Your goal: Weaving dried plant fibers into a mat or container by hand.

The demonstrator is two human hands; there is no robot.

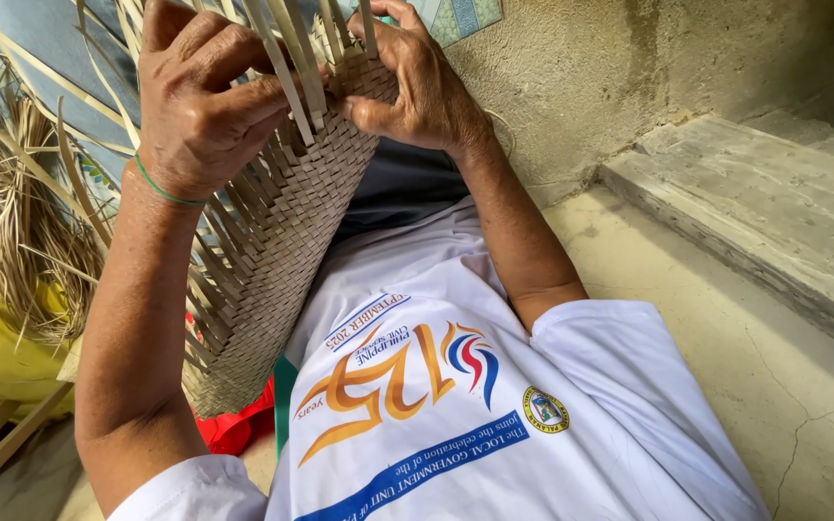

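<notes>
Pinching loose strips (291, 68) at the woven mat's (272, 251) unfinished edge, both my left hand (200, 96) and right hand (417, 87) are clenched; it looks light, pliable, easily frayed.

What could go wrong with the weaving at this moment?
The left hand and right hand pinch thin loose strips at the mat edge; a strip may slip or crack. Free ends along the mat side could catch on the dry fibre pile and loosen.

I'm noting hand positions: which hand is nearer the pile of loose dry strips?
Left. The left hand works the woven mat just beside the pile of loose dry strips; the right hand grips the mat's far side.
</notes>
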